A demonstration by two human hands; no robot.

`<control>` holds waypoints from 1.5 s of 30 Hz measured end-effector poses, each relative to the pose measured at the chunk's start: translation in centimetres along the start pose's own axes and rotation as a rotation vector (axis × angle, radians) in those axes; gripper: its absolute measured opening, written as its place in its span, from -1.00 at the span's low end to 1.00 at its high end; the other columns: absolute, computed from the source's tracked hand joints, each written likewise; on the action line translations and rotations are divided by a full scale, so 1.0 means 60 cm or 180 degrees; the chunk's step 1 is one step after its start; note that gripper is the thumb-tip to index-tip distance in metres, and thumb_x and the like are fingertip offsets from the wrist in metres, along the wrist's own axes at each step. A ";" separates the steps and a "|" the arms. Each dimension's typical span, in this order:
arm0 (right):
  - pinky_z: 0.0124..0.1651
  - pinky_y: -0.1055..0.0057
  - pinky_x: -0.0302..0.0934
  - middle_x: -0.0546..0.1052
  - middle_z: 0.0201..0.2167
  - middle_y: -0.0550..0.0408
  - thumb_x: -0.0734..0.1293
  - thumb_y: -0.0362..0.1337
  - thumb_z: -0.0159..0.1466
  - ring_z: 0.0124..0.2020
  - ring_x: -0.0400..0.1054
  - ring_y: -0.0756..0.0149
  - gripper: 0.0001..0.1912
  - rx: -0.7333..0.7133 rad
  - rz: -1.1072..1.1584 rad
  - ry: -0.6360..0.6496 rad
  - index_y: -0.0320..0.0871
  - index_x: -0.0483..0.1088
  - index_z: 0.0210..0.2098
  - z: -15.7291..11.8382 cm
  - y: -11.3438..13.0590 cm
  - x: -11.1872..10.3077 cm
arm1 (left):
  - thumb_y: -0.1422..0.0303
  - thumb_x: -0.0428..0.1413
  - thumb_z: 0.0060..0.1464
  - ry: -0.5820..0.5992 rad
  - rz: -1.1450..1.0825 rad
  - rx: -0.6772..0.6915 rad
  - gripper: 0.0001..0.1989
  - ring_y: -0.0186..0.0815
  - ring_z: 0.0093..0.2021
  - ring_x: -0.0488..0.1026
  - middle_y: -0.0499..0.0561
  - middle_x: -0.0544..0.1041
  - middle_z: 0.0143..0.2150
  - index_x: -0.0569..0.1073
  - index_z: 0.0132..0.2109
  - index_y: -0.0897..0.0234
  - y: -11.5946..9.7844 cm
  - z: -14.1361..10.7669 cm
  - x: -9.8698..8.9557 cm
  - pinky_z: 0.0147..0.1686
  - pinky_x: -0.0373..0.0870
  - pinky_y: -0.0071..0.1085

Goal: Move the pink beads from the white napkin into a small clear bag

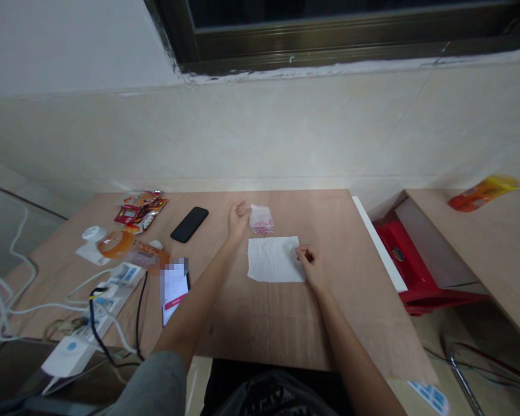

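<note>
The two hands are well apart over the middle of a light wood-grain counter (260, 329). The left hand (238, 222) sits palm-inward with its fingers half curled, right at the edge of a small clear zip bag (260, 219) holding pink beads; from this head view it looks as if the fingertips just touch the plastic, though that is hard to be sure of, and the bag is not visibly lifted. The bag lies flat on the counter, just beyond the top edge of a crinkled white paper sheet (274, 259). The right hand (309, 267) rests at the right edge of that sheet, fingers curled down onto or just beside it, and whether they pinch the paper cannot be told. Left of the hands lie a black smartphone (189, 224), a heap of shiny snack packets (141, 211), and an orange packet (149, 254) beside a roll of orange tape (111, 244). Nearer the person, a pixelated white card (174, 292) sits beside the left forearm, and white cables (69, 306) and a black cable (138, 315) trail over a printed strip of paper (117, 289) and off the counter's left edge. To the right, below the counter, stands a red plastic stool (416, 271), and an orange bottle (481, 193) lies on a second wooden counter (450, 242).
</note>
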State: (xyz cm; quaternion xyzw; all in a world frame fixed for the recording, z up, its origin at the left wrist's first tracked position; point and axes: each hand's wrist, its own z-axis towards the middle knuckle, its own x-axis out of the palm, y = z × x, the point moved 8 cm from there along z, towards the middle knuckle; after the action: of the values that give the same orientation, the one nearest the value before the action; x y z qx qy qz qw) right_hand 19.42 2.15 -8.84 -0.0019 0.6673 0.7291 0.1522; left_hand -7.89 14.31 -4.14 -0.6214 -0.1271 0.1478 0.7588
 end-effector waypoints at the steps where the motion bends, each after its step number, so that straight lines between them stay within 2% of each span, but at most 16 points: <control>1: -0.42 0.39 0.16 0.43 -0.56 0.11 0.31 0.03 0.19 -0.51 0.29 0.30 -0.66 0.0003 0.0017 0.0010 -0.13 0.45 -0.42 0.000 -0.001 0.001 | 0.32 0.26 -0.09 -0.0079 -0.0191 -0.0078 -0.73 -0.33 -0.21 0.47 0.05 0.52 -0.19 0.45 -0.18 0.23 0.003 -0.030 -0.015 -0.19 0.39 -0.43; 3: -0.40 0.38 0.17 0.44 -0.54 0.11 0.30 0.05 0.19 -0.49 0.30 0.28 -0.64 0.0017 0.0050 0.0045 -0.14 0.44 -0.41 -0.001 -0.004 0.002 | 0.25 0.23 -0.05 -0.0143 -0.0407 -0.0294 -0.77 -0.38 -0.34 0.45 -0.02 0.50 -0.33 0.45 -0.24 0.24 0.017 -0.092 -0.041 -0.28 0.38 -0.47; 5: -0.38 0.36 0.19 0.45 -0.53 0.10 0.30 0.05 0.19 -0.47 0.31 0.28 -0.64 0.0016 0.0054 0.0087 -0.14 0.44 -0.40 -0.001 -0.006 0.005 | 0.23 0.26 -0.09 -0.0088 -0.0467 -0.0429 -0.75 -0.41 -0.43 0.42 -0.07 0.46 -0.43 0.44 -0.28 0.25 0.031 -0.144 -0.058 -0.35 0.35 -0.49; 7: -0.37 0.35 0.20 0.45 -0.53 0.11 0.30 0.05 0.18 -0.47 0.31 0.28 -0.64 0.0007 0.0049 0.0077 -0.14 0.44 -0.41 0.000 -0.006 0.004 | 0.20 0.26 -0.10 -0.0156 -0.0463 -0.0469 -0.73 -0.41 -0.43 0.41 -0.08 0.45 -0.45 0.44 -0.30 0.26 0.041 -0.177 -0.073 -0.36 0.35 -0.49; 9: -0.38 0.36 0.19 0.45 -0.55 0.11 0.30 0.04 0.18 -0.48 0.31 0.28 -0.65 0.0013 0.0059 0.0059 -0.13 0.45 -0.41 0.000 -0.006 0.003 | 0.18 0.27 -0.12 -0.0163 -0.0445 -0.0506 -0.71 -0.40 -0.44 0.41 -0.08 0.45 -0.45 0.43 -0.32 0.26 0.048 -0.191 -0.077 -0.36 0.34 -0.48; 24: -0.41 0.40 0.15 0.43 -0.59 0.12 0.29 0.06 0.13 -0.52 0.29 0.31 -0.63 0.0008 0.0100 -0.0087 -0.14 0.43 -0.41 -0.003 0.002 -0.005 | 0.24 0.24 -0.12 0.0044 -0.0342 -0.0598 -0.74 -0.39 -0.41 0.43 -0.07 0.48 -0.42 0.43 -0.28 0.27 0.048 -0.194 -0.070 -0.32 0.34 -0.47; 45: -0.43 0.40 0.17 0.45 -0.59 0.11 0.31 -0.02 0.11 -0.53 0.30 0.32 -0.68 0.0051 0.0143 -0.0157 -0.17 0.45 -0.41 -0.003 0.001 -0.006 | 0.22 0.23 -0.12 0.0069 -0.0216 -0.0578 -0.74 -0.34 -0.37 0.45 -0.04 0.50 -0.40 0.43 -0.29 0.25 0.049 -0.194 -0.069 -0.29 0.36 -0.43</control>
State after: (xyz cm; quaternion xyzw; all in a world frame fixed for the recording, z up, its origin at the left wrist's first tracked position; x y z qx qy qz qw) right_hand 19.71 1.88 -8.75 0.0322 0.6691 0.7268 0.1522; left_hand -7.55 2.71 -9.36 -0.6846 -0.1527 0.1031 0.7052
